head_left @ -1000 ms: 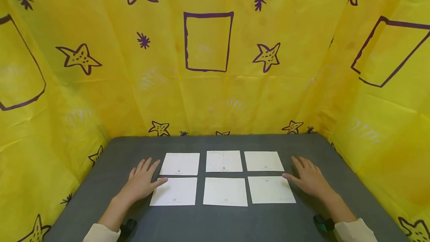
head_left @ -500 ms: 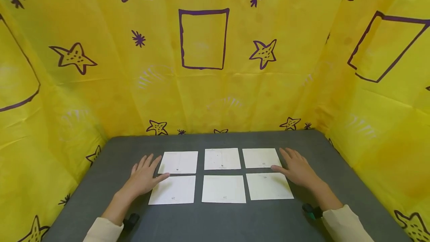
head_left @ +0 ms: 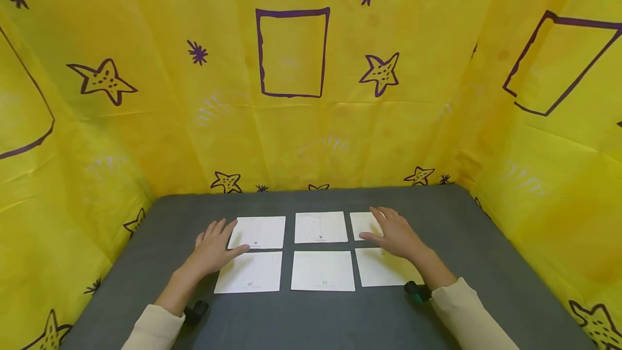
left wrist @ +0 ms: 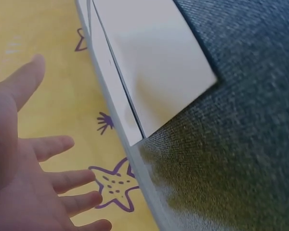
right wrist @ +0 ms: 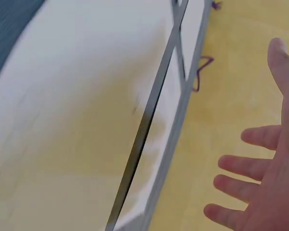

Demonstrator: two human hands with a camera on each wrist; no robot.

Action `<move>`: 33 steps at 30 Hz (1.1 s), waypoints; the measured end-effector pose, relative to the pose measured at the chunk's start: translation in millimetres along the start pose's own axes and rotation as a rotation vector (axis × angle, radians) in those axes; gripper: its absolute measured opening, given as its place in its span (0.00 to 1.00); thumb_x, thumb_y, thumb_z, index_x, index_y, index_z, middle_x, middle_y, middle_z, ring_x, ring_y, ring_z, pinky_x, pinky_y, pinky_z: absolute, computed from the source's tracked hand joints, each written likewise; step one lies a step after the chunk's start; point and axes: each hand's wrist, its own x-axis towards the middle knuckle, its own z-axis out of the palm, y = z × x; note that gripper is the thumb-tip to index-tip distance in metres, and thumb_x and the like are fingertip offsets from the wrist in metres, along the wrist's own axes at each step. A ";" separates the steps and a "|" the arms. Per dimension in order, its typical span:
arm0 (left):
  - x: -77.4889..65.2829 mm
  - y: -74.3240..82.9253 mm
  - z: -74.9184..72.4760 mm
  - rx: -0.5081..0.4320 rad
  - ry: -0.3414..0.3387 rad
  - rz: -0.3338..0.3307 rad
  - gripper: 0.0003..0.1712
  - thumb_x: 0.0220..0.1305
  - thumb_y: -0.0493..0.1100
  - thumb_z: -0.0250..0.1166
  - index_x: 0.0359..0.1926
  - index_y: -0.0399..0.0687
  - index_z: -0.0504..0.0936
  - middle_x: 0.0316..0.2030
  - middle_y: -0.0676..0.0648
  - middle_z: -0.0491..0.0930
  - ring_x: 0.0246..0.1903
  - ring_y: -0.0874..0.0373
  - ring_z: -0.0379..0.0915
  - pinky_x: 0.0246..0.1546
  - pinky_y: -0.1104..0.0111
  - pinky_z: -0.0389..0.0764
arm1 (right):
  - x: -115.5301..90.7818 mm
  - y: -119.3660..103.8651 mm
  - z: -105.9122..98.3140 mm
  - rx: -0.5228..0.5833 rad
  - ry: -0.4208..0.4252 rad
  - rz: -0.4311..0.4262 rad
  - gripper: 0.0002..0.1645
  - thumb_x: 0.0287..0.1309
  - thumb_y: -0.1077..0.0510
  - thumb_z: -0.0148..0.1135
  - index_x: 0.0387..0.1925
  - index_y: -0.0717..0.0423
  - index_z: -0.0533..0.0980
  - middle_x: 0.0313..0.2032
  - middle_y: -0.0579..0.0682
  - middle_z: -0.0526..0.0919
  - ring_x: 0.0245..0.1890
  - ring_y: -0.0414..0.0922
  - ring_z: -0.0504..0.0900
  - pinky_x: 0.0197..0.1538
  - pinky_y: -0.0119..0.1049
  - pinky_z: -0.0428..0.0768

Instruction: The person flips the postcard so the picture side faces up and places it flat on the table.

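Observation:
White sheets of paper lie flat in two rows of three on the grey table. My left hand (head_left: 212,251), fingers spread and holding nothing, is over the left edge of the far-left sheet (head_left: 264,231), its thumb pointing toward the gap above the near-left sheet (head_left: 252,274). Over the far-right sheet (head_left: 359,223) is my right hand (head_left: 397,235), also spread and without anything in it; it hides part of that sheet and of the near-right sheet (head_left: 384,269). Both wrist views show straight, parted fingers away from the paper.
Between the side pairs lie the far-middle sheet (head_left: 320,227) and the near-middle sheet (head_left: 323,270). The dark grey tabletop (head_left: 301,320) is enclosed at the back and both sides by yellow cloth (head_left: 291,145) with purple drawings. A dark wrist device (head_left: 417,291) sits under the right wrist.
My right hand has moved left, from beside the right-hand sheets to over them. The left hand has shifted slightly right. The sheets stay in their arrangement; the head view has tilted slightly.

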 end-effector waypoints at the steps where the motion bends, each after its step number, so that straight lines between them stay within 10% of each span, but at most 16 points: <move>1: 0.5 0.3 -0.4 -0.004 -0.002 -0.001 0.50 0.60 0.67 0.60 0.72 0.40 0.59 0.70 0.25 0.55 0.69 0.25 0.46 0.62 0.30 0.50 | 3.5 -4.3 0.3 0.003 -0.008 -0.006 0.51 0.58 0.31 0.57 0.70 0.62 0.61 0.67 0.65 0.67 0.68 0.65 0.63 0.66 0.67 0.60; 33: 25.6 1.9 3.0 -0.041 -0.123 -0.084 0.51 0.61 0.67 0.59 0.71 0.34 0.58 0.68 0.23 0.57 0.66 0.24 0.51 0.59 0.30 0.57 | 84.9 -107.8 42.1 0.081 -0.200 -0.114 0.49 0.59 0.29 0.56 0.70 0.57 0.63 0.68 0.58 0.67 0.70 0.58 0.64 0.68 0.58 0.64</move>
